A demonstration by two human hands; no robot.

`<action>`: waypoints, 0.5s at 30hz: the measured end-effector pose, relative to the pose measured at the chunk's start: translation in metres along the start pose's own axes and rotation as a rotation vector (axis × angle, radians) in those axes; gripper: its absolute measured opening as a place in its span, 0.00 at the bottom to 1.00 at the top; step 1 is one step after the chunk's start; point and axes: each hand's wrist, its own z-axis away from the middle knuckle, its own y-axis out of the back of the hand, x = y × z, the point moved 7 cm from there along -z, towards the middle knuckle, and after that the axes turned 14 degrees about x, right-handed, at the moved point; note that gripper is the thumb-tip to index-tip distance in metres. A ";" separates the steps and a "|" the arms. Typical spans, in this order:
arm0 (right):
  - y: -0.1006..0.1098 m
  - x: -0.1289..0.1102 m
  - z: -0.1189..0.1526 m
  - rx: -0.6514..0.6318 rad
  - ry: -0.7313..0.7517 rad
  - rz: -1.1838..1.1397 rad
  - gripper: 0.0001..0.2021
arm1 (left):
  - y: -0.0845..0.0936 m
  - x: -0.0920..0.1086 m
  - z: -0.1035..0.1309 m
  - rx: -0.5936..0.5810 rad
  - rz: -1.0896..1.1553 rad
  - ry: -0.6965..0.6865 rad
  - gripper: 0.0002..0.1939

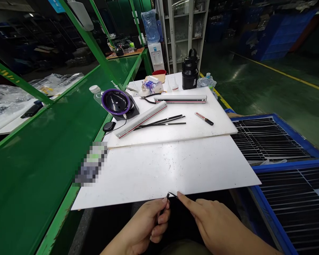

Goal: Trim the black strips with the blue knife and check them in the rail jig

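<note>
At the table's front edge, my left hand (155,221) is closed with its fingers curled round a short visible end of a thin black strip (167,195). Just right of it, my right hand (208,216) is closed, its index finger stretched along a slim dark pointed blade (172,194). The blade's tip comes close to the strip's end; whether they touch I cannot tell. The blade's handle is hidden in my hand. Farther up lie several long black strips (162,122) and two white model train cars, one slanted (142,119) and one level (180,99).
A white foam board (202,132) lies on the white table (175,166), with a utility knife (204,118) and cutting pliers (150,98) on it. A purple-rimmed fan (116,102) and black bottle (190,72) stand farther back. Blue trays (275,217) of strips flank the right.
</note>
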 end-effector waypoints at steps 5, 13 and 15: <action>0.000 -0.001 -0.001 0.001 0.034 0.011 0.35 | 0.000 0.000 0.000 0.012 -0.038 -0.019 0.16; -0.010 0.000 0.001 -0.054 0.041 0.143 0.40 | -0.002 0.001 0.002 0.041 -0.072 -0.079 0.19; -0.015 0.000 0.002 -0.113 0.034 0.220 0.44 | -0.002 0.000 0.001 0.039 -0.081 -0.083 0.20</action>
